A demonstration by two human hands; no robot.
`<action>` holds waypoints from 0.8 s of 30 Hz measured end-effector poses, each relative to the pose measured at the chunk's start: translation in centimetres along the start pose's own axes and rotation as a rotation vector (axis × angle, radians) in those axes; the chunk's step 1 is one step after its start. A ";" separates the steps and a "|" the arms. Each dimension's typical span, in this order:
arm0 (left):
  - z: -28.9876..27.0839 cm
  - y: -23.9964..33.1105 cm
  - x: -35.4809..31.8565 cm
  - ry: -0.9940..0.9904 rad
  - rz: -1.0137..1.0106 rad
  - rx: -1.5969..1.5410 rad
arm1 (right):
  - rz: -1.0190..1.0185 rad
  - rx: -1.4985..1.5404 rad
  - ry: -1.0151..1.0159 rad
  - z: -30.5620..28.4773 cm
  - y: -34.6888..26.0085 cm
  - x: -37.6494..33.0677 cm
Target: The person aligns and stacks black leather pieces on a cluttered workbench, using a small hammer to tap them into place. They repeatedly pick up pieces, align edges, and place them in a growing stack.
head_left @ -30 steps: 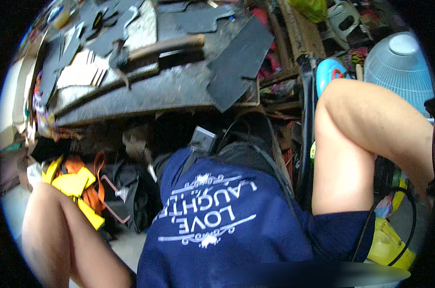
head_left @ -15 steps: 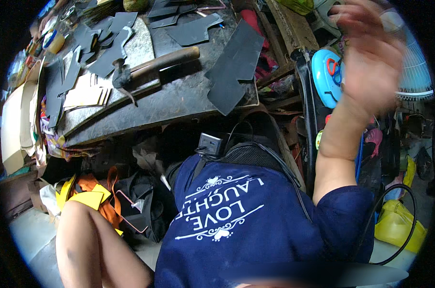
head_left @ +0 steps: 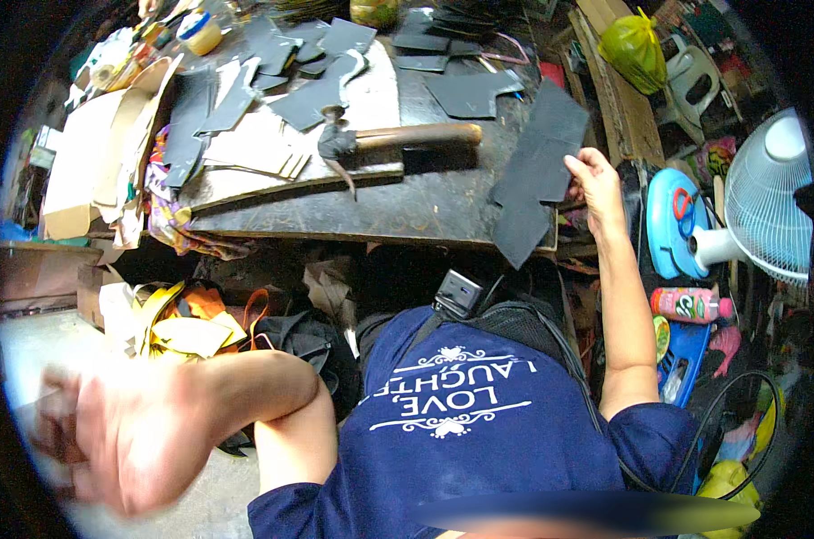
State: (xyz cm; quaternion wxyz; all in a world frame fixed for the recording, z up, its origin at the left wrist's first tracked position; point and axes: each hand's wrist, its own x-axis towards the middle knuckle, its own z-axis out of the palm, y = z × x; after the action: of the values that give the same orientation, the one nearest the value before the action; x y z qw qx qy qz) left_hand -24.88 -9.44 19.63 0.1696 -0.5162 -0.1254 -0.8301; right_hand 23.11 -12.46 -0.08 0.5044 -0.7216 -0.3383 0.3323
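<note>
Sheet (head_left: 537, 171), black, thin and notched, lies upper right on the scuffed dark worktop (head_left: 443, 214), right hand (head_left: 597, 187) at its edge, pinch unconfirmed; left hand (head_left: 146, 422), lower left, blurred, grip indeterminable; broad finger support should limit bending.

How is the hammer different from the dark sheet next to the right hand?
The hammer has a brown handle and dark head, while the dark sheet is dark all over. The hammer is long and narrow; the dark sheet is broad and flat. The right hand has its fingertips at the dark sheet's edge, but the hammer lies untouched. Both are at the same table.
</note>
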 end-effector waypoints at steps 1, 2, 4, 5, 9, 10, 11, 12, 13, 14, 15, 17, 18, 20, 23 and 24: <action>0.2 -0.2 -2.2 -0.023 -0.139 0.081 | -0.129 0.201 -0.036 0.4 -0.4 0.3; 0.5 -0.3 -4.9 -0.127 -0.239 0.148 | -0.182 0.362 -0.027 0.7 -0.9 0.4; 2.4 -0.2 -10.6 -0.086 -0.468 0.026 | -0.171 0.420 0.001 0.6 -2.2 0.5; 3.0 -0.3 -12.2 -0.251 -0.464 0.167 | -0.211 0.496 -0.069 0.6 -3.0 0.3; 3.9 -1.2 -14.7 -0.946 -0.390 0.279 | -0.033 0.651 -0.059 2.2 -5.5 -0.1; 4.4 -1.2 -15.5 -1.052 -0.395 0.265 | 0.009 0.663 0.014 2.9 -5.9 0.1; 4.9 -1.2 -16.1 -1.097 -0.348 0.243 | 0.018 0.605 0.051 3.4 -6.2 0.2; 5.3 -1.5 -16.7 -1.152 -0.303 0.223 | 0.012 0.686 -0.008 4.0 -6.5 0.4; 5.7 -2.2 -17.2 -1.156 -0.307 0.216 | -0.092 0.677 -0.125 4.2 -6.7 0.4; 6.2 -3.3 -17.8 -1.165 -0.316 0.210 | -0.156 0.654 -0.204 4.5 -6.7 0.5; 6.8 -4.8 -18.1 -1.175 -0.305 0.232 | -0.129 0.673 -0.234 4.7 -6.7 0.5; 8.2 -7.9 -18.8 -1.258 -0.336 0.374 | -0.159 0.745 -0.417 4.9 -6.6 0.5; 8.9 -9.2 -19.1 -1.322 -0.365 0.466 | -0.098 0.774 -0.370 4.9 -6.5 0.4; 10.4 -11.3 -19.8 -1.525 -0.408 0.637 | -0.064 0.861 -0.415 5.0 -6.2 0.1; 11.4 -13.1 -20.4 -1.700 -0.393 0.764 | -0.016 1.024 -0.302 5.1 -6.2 -0.7; 11.6 -13.5 -20.6 -1.734 -0.375 0.780 | 0.043 1.064 -0.185 5.1 -6.3 -1.1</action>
State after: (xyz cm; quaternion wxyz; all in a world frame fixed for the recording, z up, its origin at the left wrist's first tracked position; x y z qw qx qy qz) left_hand -12.52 10.43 5.76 0.0422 -0.8282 -0.5539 -0.0746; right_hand 17.39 -9.16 4.73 0.7614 -0.3412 -0.1513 0.5301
